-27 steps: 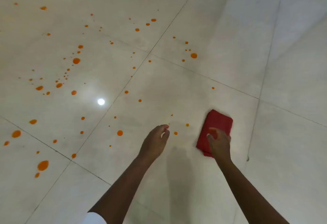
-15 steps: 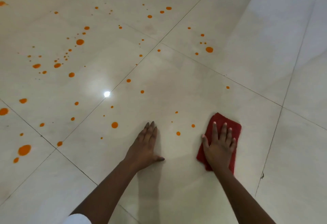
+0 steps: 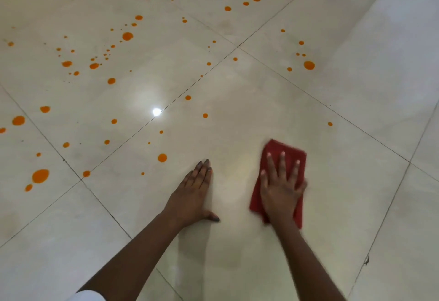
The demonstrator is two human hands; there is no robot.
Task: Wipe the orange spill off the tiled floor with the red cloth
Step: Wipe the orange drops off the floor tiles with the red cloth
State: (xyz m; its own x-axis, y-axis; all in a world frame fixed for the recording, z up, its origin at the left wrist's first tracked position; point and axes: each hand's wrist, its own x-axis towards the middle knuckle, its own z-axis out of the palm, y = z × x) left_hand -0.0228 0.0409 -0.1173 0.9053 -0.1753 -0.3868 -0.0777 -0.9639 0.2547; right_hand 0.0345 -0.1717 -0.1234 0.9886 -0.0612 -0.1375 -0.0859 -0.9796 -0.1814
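The red cloth (image 3: 283,148) lies folded on the cream tiled floor (image 3: 261,101). My right hand (image 3: 280,189) presses flat on it with fingers spread, and both look motion-blurred. My left hand (image 3: 194,193) rests palm-down on the bare tile to the cloth's left, holding nothing. Orange spill drops are scattered across the tiles to the left and ahead. The nearest large drop (image 3: 162,157) sits just left of my left fingertips. A big blot (image 3: 40,176) lies far left, and another drop (image 3: 309,65) is ahead on the right. A faint yellowish smear shows between my hands.
Dark grout lines cross the floor diagonally. A bright lamp reflection (image 3: 156,111) shines on the tile ahead of my left hand. A small chip (image 3: 366,259) marks a grout line at the lower right. The tiles to the right carry no drops.
My left hand has dropped flat onto the floor. My right hand has flattened on the cloth and slid it left; the two small drops between my hands are gone, leaving a faint smear.
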